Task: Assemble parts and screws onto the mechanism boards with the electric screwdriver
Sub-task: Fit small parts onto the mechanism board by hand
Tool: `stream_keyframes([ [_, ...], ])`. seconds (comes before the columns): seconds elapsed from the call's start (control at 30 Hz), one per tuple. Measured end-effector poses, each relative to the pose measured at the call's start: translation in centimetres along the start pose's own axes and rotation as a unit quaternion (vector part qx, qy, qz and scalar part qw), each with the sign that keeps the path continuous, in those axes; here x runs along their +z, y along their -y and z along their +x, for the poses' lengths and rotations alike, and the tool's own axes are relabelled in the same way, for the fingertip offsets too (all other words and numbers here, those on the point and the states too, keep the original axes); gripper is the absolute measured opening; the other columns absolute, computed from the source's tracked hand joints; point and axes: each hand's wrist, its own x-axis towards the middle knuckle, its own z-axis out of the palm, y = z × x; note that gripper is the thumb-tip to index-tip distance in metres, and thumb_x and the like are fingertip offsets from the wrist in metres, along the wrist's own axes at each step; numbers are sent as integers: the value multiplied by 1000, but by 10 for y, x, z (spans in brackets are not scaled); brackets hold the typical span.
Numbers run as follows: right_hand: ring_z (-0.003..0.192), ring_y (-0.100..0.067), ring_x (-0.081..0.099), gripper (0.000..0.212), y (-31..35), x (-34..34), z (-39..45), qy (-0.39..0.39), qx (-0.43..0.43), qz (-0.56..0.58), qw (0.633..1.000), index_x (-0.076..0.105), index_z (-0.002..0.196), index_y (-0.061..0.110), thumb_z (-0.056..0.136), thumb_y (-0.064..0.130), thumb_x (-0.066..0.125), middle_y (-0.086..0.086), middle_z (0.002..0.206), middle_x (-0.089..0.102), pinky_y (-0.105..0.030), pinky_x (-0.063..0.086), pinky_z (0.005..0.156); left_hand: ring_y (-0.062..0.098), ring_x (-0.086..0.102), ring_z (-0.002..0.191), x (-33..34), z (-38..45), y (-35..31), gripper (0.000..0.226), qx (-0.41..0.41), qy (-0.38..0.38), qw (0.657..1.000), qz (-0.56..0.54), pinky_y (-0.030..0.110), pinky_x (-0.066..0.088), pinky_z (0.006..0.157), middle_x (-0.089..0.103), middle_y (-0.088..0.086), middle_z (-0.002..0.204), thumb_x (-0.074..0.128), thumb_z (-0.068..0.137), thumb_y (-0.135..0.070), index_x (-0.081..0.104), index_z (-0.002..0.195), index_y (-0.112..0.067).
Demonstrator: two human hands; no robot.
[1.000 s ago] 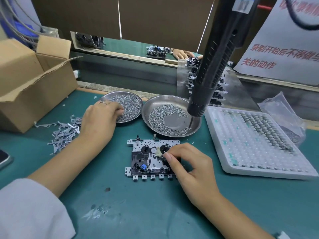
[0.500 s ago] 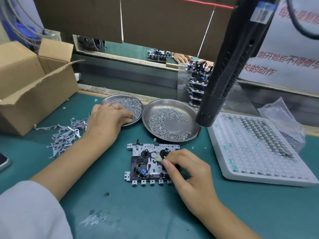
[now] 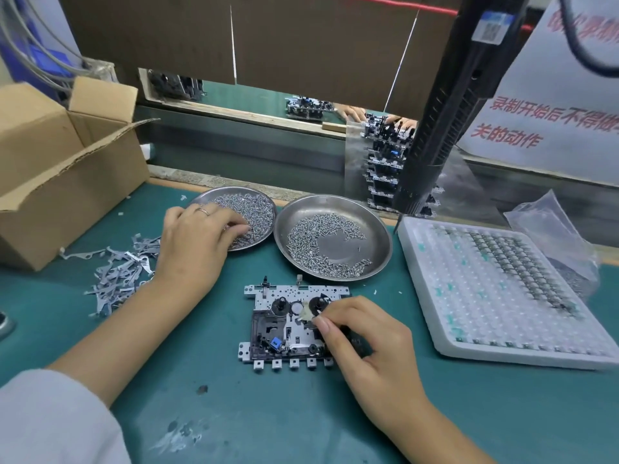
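On a green work mat (image 3: pixel 335 423) at an assembly bench, a mechanism board (image 3: pixel 284 324) lies flat in front of the worker, just below two round steel dishes. The right hand (image 3: pixel 371 349) rests on the board's right half, thumb and forefinger pressed together on a small pale part (image 3: pixel 306 313) beside a black hub. The left hand (image 3: pixel 194 242) reaches into the left dish (image 3: pixel 254 202), fingertips curled down among its screws; whether they have pinched one cannot be told. The right dish (image 3: pixel 378 229) holds a crescent of screws (image 3: pixel 321 239). The black electric screwdriver (image 3: pixel 445 105) hangs untouched above the bench, its tip near that dish's far rim. A white tray (image 3: pixel 485 313) of small metal parts sits to the right, a scatter of grey stamped levers (image 3: pixel 117 276) and an open cardboard box (image 3: pixel 57 175) to the left. Finished boards (image 3: pixel 385 169) stand stacked behind.
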Motion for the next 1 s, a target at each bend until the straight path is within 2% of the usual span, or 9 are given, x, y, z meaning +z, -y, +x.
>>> stream_keyframes([
  [0.23,73,-12,59,14,1,0,0,4,11,6,1000,69,75,6,87,12,63,1,77,63,-18,44,66,28,62,92,-2,-7,-3,13,-21,21,999,-44,37,27,87,72,4,93,62,91,-22,73,93,-15],
  [0.33,74,-11,59,14,2,-1,1,-3,10,8,1000,69,76,7,87,13,63,3,77,63,-17,44,67,26,62,85,-10,-10,-13,12,-42,15,992,-114,39,36,91,71,3,92,62,91,-19,72,93,-12],
  [0.4,74,-9,59,11,4,-1,1,-17,27,20,999,70,80,12,88,15,62,6,77,64,-17,44,68,16,61,80,-20,-20,-30,10,-18,8,975,-220,32,43,89,69,-2,88,65,89,-18,72,91,-13],
  [0.47,76,-9,62,9,6,-2,3,-36,75,71,994,72,85,18,87,19,63,7,79,67,-18,47,71,4,59,83,-28,-38,-53,16,52,24,962,-268,20,37,89,68,-10,88,63,89,-30,72,90,-17],
  [0.53,80,-10,65,10,7,-4,6,-41,121,134,983,73,90,21,86,24,64,4,83,70,-21,50,74,4,58,85,-30,-54,-72,22,120,39,956,-266,28,35,89,67,-15,89,56,90,-35,71,88,-19],
  [0.63,78,-10,65,14,7,-7,7,-22,147,178,973,75,85,17,85,27,65,1,80,72,-21,50,74,11,61,84,-28,-65,-82,20,164,35,949,-265,39,39,81,68,-13,88,54,92,-26,71,88,-17],
  [0.73,71,-7,62,11,8,-8,8,-3,158,217,963,73,80,17,83,22,64,4,73,70,-18,48,70,13,62,81,-27,-67,-82,11,173,10,943,-283,43,40,77,68,-12,86,61,89,-15,72,86,-15],
  [0.83,67,-7,58,10,9,-9,7,3,158,257,953,72,79,12,83,19,67,3,71,68,-17,47,67,10,60,79,-26,-67,-83,12,159,-3,936,-315,40,40,76,67,-14,85,61,88,-17,72,87,-17],
  [1.0,64,-6,57,12,10,-9,7,5,164,275,947,70,79,9,80,17,61,4,69,66,-15,46,64,4,59,81,-27,-67,-85,15,108,23,918,-381,38,39,81,65,-21,82,68,79,-16,70,84,-29],
])
